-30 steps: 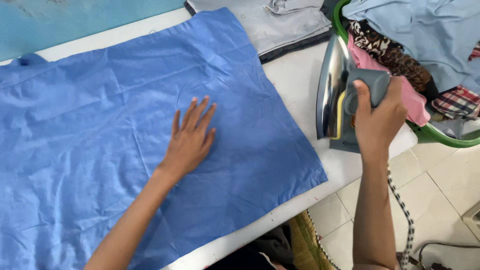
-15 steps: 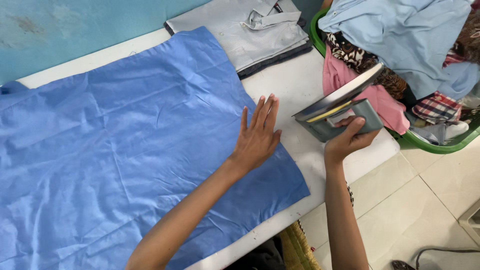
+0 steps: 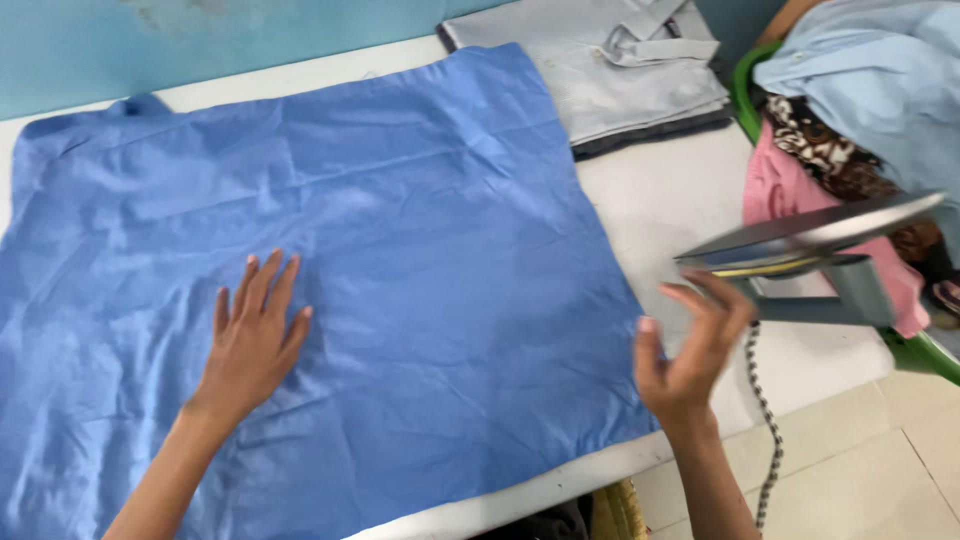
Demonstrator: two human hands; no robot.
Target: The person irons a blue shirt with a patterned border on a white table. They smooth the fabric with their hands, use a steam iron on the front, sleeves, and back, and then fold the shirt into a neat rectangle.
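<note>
A large blue cloth (image 3: 400, 250) lies spread and wrinkled over the white table (image 3: 680, 200). My left hand (image 3: 252, 345) presses flat on the cloth's left part, fingers spread. My right hand (image 3: 690, 350) hovers off the cloth's right edge with its fingers apart. Its fingertips are just under the front end of a grey iron (image 3: 810, 255). The iron is tilted with its shiny soleplate facing up, and my hand is not wrapped around the handle. A braided black-and-white cord (image 3: 765, 420) hangs from the iron past the table edge.
A folded grey shirt (image 3: 620, 70) lies at the table's back. A green laundry basket (image 3: 920, 352) piled with pink, patterned and light-blue clothes stands at the right. A teal wall runs behind the table, and there is tiled floor (image 3: 880, 470) at the lower right.
My left hand slid from the cloth's right edge to its left part. My right hand loosened from the iron's handle and now has spread fingers under the iron's front. The view shifted left.
</note>
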